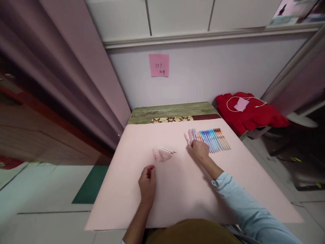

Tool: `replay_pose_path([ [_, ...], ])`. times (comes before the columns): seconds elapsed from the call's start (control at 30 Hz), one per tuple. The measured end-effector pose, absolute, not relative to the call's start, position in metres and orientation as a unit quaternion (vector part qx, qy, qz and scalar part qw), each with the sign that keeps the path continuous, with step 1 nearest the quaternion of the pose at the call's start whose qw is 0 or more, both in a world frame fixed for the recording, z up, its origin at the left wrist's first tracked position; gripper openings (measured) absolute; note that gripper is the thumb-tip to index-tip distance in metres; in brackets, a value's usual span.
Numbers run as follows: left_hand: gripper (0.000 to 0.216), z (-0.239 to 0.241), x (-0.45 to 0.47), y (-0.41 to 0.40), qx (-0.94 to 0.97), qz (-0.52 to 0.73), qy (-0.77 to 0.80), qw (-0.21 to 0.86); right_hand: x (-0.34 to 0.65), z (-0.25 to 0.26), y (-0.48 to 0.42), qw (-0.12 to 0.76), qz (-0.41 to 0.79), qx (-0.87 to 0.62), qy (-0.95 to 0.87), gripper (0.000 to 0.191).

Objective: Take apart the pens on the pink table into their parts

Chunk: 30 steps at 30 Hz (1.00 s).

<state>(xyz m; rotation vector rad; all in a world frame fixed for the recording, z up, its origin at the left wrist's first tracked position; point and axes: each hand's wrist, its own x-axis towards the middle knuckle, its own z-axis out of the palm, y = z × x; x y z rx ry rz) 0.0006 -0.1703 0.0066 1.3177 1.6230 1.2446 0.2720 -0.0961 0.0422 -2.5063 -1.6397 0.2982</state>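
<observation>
My right hand [199,149] is closed at the left end of a row of pens, its fingers around a pale pink pen [186,138] that slants beside the others. From left to right the row runs through pinkish clear pens [192,133], blue pens [207,139] and brown-orange pens [222,138]. Near the middle of the table, my left hand [147,181] has its fingers curled in; what they hold, if anything, is hidden. Just beyond it lie white pen refills [166,150] with dark tips, a small clear-and-red pen part [154,154] and a clear wrapper [165,157].
A pale pink sheet [122,189] covers most of the table, whose green patterned top [175,111] shows at the back. Behind stands a white wall with a pink note [159,65]. Red cloth [233,118] with a white cable lies at right; a curtain [76,67] hangs left.
</observation>
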Motion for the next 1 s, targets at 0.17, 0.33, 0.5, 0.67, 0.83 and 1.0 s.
replay_pose_path([
  [0.17,0.025,0.002,0.001,-0.171,0.506,0.483,0.625,0.347,0.267,0.035,-0.097,0.06,0.081,-0.828,-0.552,0.035],
  [0.33,0.027,0.005,0.002,-0.167,0.492,0.487,0.633,0.347,0.243,0.034,-0.109,0.146,0.107,-0.758,-0.626,0.029],
  [0.5,0.025,0.018,-0.001,-0.136,0.538,0.397,0.686,0.287,0.209,0.03,-0.109,0.134,0.133,-0.707,-0.681,0.027],
  [0.67,0.017,0.028,0.007,-0.106,0.589,0.273,0.713,0.263,0.194,0.024,-0.1,0.064,0.112,-0.69,-0.712,0.03],
  [0.83,0.012,0.025,0.016,-0.095,0.589,0.228,0.729,0.263,0.188,0.023,-0.093,0.049,0.12,-0.686,-0.716,0.028],
  [1.0,0.012,0.033,0.009,-0.1,0.5,0.33,0.71,0.371,0.196,0.029,-0.097,0.077,0.128,-0.703,-0.696,0.025],
])
